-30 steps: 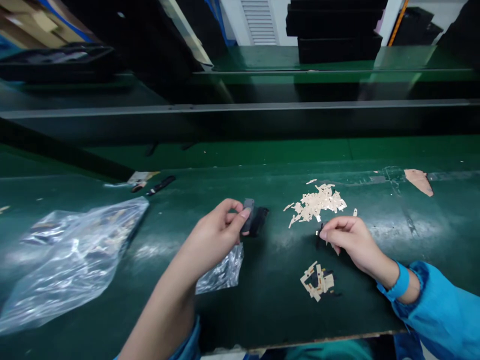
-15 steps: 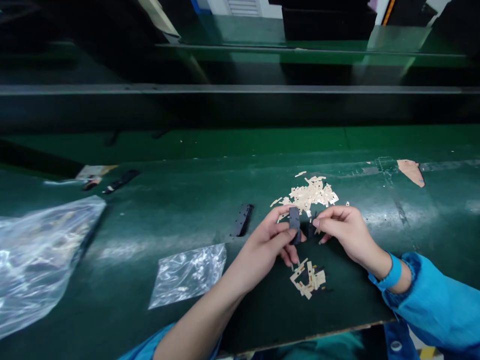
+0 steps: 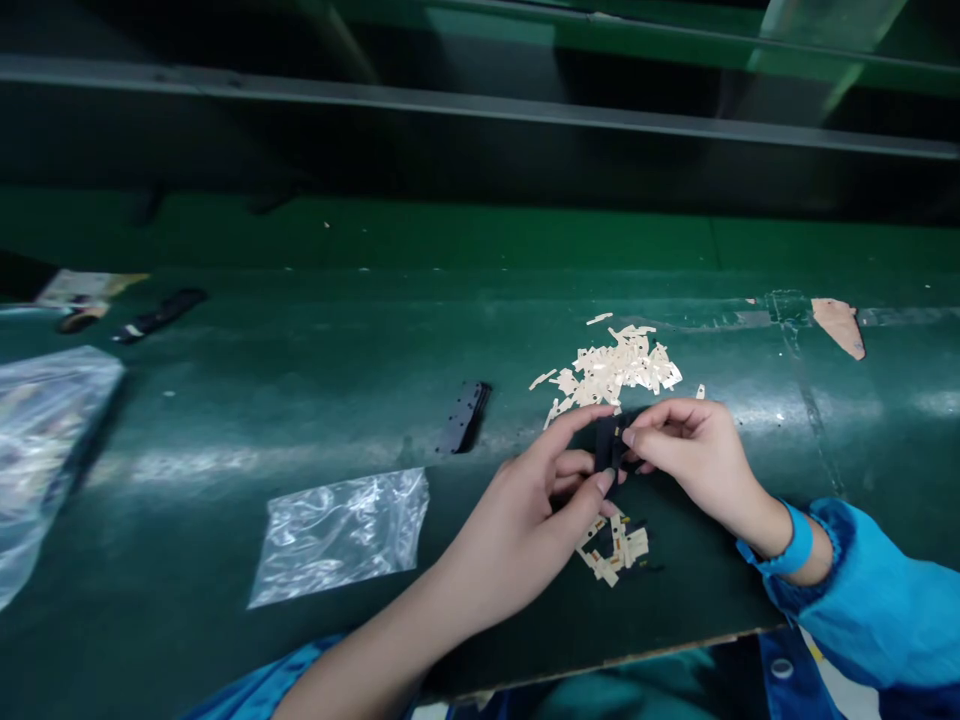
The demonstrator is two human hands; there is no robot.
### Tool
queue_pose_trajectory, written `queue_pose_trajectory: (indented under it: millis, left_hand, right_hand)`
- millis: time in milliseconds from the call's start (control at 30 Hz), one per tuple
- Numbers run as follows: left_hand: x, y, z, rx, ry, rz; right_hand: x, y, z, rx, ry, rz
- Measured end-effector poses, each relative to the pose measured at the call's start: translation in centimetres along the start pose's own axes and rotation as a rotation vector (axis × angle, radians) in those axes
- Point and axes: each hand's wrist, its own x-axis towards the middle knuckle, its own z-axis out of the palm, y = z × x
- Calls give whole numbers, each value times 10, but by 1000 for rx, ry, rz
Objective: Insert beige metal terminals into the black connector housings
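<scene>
My left hand (image 3: 525,515) is closed round a small dark rectangular plastic part (image 3: 606,445), thumb at its lower end and index finger at its upper end. At the part's right edge, my right hand (image 3: 694,455) is in a pinch. Whatever lies between those fingertips is too small and hidden to name. Just beyond both hands spreads a pile of flat cream-coloured pieces (image 3: 622,365). A smaller cluster of cream pieces with orange-brown marks (image 3: 615,558) lies below the hands, near the table's front edge. Left of my left hand lies a black part with small studs (image 3: 463,418).
A clear plastic bag (image 3: 341,535) lies flat on the green table (image 3: 337,400), left of my forearm. Farther left are a larger filled plastic bag (image 3: 52,440) and a black strip-like object (image 3: 161,313). A tan scrap (image 3: 838,327) lies at the right, towards the back.
The dark part has been turned and brought against my right fingertips; the hands are closer together. The camera view has tipped downward and shifted, so the bags sit farther left.
</scene>
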Motion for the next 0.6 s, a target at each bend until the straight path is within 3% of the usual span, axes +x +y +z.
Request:
queue_pose_trajectory:
  millis: [600]
  left_hand:
    - [-3,6,-1,44,-11,-10]
  right_hand:
    - [-3,-6,4,12,22,6]
